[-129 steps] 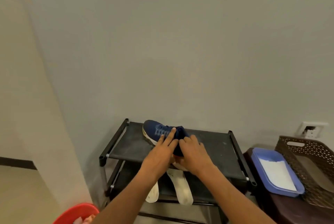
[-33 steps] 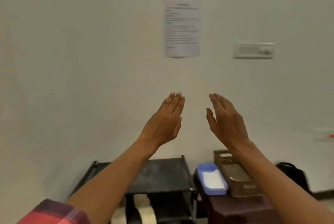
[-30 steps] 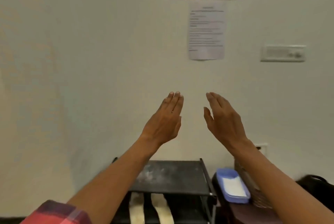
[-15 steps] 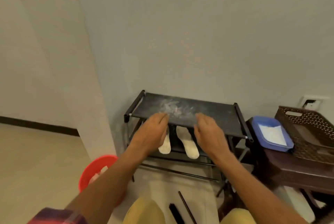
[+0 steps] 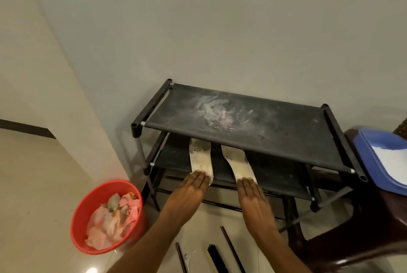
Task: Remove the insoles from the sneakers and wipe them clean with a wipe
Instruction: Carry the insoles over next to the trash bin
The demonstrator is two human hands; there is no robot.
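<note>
No writing can be read anywhere; the soiled insoles point(image 5: 200, 158) may carry faint print, too blurred to tell.

The shoe rack point(image 5: 286, 140) is black, its top shelf smeared with whitish-grey dust and a faint pink streak. The left insole point(image 5: 200, 158) and right insole point(image 5: 239, 162) are off-white, mottled dark grey-brown toward their twelve o'clock ends. At seven o'clock of the rack, a red bucket point(image 5: 105, 183) holds pink and pale cream rags point(image 5: 110, 222). At three o'clock, a blue tray point(image 5: 365, 158) bears a white sheet point(image 5: 394, 158) over a dark brown stool point(image 5: 374, 228). The floor point(image 5: 33, 184) is cream, the wall point(image 5: 220, 30) pale grey-beige, the skirting point(image 5: 26, 128) black.
</note>
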